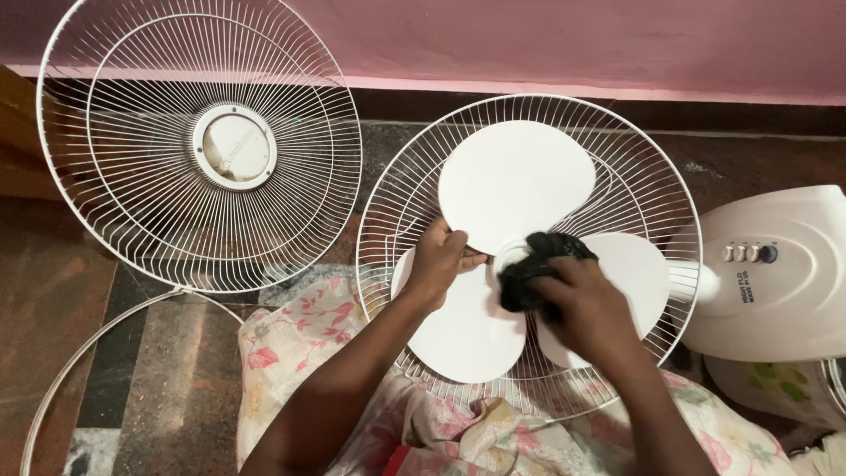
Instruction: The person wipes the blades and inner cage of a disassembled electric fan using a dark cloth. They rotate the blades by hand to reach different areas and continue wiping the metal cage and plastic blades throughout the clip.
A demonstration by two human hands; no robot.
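Dark stone floor: your right hand (pixel 589 304) grips black cloth (pixel 539 264) at fan blade (pixel 515 181) hub; left hand (pixel 438 262) pinches blade just beside.

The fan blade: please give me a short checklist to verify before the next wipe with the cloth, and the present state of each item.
1. Left hand steadies the fan blade near the hub: ok.
2. Right hand grips the black cloth firmly: ok.
3. Cloth lies on the hub area, touching the blade: ok.
4. Blade sits inside the rear grille, which lies flat: ok.
5. Front grille is off and set aside to the left, apart from the work: ok.
6. Fan is unplugged: cannot tell, no cord or plug is visible.
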